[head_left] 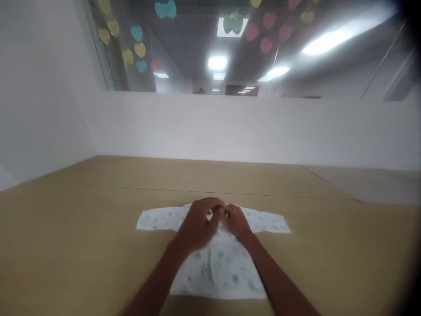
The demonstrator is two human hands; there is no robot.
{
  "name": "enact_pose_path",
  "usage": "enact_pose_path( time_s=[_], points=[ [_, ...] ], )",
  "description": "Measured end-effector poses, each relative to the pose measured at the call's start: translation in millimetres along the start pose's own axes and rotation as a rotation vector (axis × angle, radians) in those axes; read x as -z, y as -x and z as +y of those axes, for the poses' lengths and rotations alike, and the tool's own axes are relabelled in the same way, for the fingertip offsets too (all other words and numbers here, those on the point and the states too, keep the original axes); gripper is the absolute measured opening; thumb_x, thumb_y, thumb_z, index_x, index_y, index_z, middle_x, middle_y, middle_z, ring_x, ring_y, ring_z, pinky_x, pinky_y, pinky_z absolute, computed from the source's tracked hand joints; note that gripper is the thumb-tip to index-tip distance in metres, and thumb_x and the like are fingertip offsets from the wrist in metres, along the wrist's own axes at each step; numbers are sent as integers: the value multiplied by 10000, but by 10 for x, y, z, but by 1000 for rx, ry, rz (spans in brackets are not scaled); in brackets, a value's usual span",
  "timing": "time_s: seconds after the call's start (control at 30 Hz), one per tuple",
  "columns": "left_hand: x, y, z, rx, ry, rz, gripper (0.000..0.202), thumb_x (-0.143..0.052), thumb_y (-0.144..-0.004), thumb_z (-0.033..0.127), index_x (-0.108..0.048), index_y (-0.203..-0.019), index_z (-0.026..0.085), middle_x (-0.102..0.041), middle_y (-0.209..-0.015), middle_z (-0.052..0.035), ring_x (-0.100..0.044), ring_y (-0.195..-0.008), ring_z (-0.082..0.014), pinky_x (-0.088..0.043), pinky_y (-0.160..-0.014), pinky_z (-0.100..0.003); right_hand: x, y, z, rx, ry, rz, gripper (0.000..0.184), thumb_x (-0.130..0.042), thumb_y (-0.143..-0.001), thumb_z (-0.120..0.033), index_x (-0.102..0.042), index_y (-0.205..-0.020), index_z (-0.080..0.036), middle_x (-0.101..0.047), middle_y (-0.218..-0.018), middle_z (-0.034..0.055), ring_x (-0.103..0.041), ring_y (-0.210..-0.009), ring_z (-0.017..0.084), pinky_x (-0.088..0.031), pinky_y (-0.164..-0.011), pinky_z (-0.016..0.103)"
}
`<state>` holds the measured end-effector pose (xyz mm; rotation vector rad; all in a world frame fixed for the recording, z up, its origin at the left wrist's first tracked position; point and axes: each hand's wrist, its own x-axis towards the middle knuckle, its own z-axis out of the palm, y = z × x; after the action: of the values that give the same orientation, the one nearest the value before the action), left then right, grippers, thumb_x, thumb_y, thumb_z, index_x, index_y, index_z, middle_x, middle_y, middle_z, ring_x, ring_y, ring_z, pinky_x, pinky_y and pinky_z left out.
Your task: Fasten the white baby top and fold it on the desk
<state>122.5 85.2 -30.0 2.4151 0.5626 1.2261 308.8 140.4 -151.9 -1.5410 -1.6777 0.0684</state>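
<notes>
1. Table [66, 245]: a tan wooden surface that runs to a white wall [230, 127] on the far side. A small white printed garment [226, 267] lies flat on it, near me and about centred.

2. Left sleeve [154, 218]: spread flat, pointing left, with nothing touching it.

3. Left hand [199, 226]: it rests on the garment's neckline. I read the fingers as curled and narrow, with the tips down on the cloth. Motion blur stops me telling whether they actually pinch fabric.

4. Right hand [237, 221]: just beside the left hand, fingertips almost meeting it at the neckline. The fingers are bent and close together. I cannot tell whether they are gripping.

5. Right sleeve [272, 224]: spread flat, pointing right, well apart from both hands.

6. Handling: I judge the garment light, thin and limp. It will sag, crease and slide easily on the smooth wood. It is not fragile. I would take hold with a fingertip pinch at a seam or edge, such as the neckline, the shoulders or a cuff.
</notes>
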Motion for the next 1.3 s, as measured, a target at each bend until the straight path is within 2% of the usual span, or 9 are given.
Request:
enact_pose_path(
  time_s=[0.07, 0.17, 0.27, 0.43, 0.6, 0.77, 1.03, 1.2, 1.3],
  points=[
    [-60, -97, -526, 174, -222, -128, 199, -541, -890, 38, -642, -779, 169, -575, -737, 39, -524, -685, -131, -383, -631, -240, -88, 6, -48, -16, 12, 15, 195, -468, -820, -268, -567, -703, -148, -579, -750, 30, -481, -733, 138, -323, -692, 267],
    [-216, -63, -1230, 290, -348, -157, 203, -577, -828, -32, -645, -740, 138, -587, -751, 24, -531, -717, -144, -376, -648, -233, -218, 20, -162, -78, 54, 0, 242, -553, -772, -403, -585, -735, -167, -586, -782, 37, -473, -715, 156, -289, -641, 281],
    [-380, 64, -1544, 325, -386, -157, 177, -605, -797, -51, -658, -785, 118, -589, -774, 3, -534, -734, -155, -381, -679, -238, -284, 40, -277, -149, 170, -55, 341, -622, -680, -489, -574, -783, -168, -584, -843, 59, -474, -722, 178, -260, -616, 289],
    [-508, 128, -1586, 337, -423, -145, 124, -617, -855, 35, -678, -874, 141, -582, -842, -12, -525, -816, -179, -366, -761, -263, -249, 61, -331, -184, 217, -61, 198, -524, -757, -347, -571, -822, -165, -589, -882, 69, -502, -783, 197, -267, -638, 301],
    [-549, 103, -1576, 379, -394, -122, 158, -652, -811, 21, -665, -878, 164, -579, -819, 10, -521, -795, -167, -354, -714, -246, -228, 42, -261, -190, 103, -43, 117, -510, -755, -242, -602, -798, -183, -611, -846, 34, -514, -789, 179, -278, -662, 289],
    [-587, 66, -1547, 407, -350, -95, 182, -628, -774, -32, -636, -766, 150, -568, -722, 28, -519, -708, -139, -344, -637, -215, -261, -13, -187, -226, 12, -37, 132, -511, -719, -198, -639, -748, -206, -623, -740, -8, -523, -705, 143, -289, -631, 260],
    [-597, 63, -1533, 414, -319, -74, 138, -624, -790, -1, -629, -761, 134, -577, -735, 7, -535, -711, -160, -354, -634, -226, -229, 11, -151, -239, -140, -28, 195, -501, -725, -253, -667, -829, -248, -624, -736, -38, -563, -713, 125, -345, -632, 237],
    [-582, 111, -1442, 395, -290, -42, 143, -629, -802, -3, -633, -778, 139, -588, -754, 18, -541, -727, -153, -363, -632, -216, -187, 27, -136, -174, -201, -53, 185, -512, -718, -239, -669, -814, -217, -609, -696, -23, -551, -667, 126, -355, -621, 235],
    [-572, 113, -1407, 382, -279, -43, 144, -628, -810, 1, -643, -788, 143, -590, -755, 19, -539, -724, -155, -363, -637, -221, -160, 26, -138, -116, -242, -71, 183, -508, -778, -293, -658, -822, -199, -612, -721, -14, -548, -677, 123, -365, -636, 228]
  ],
)
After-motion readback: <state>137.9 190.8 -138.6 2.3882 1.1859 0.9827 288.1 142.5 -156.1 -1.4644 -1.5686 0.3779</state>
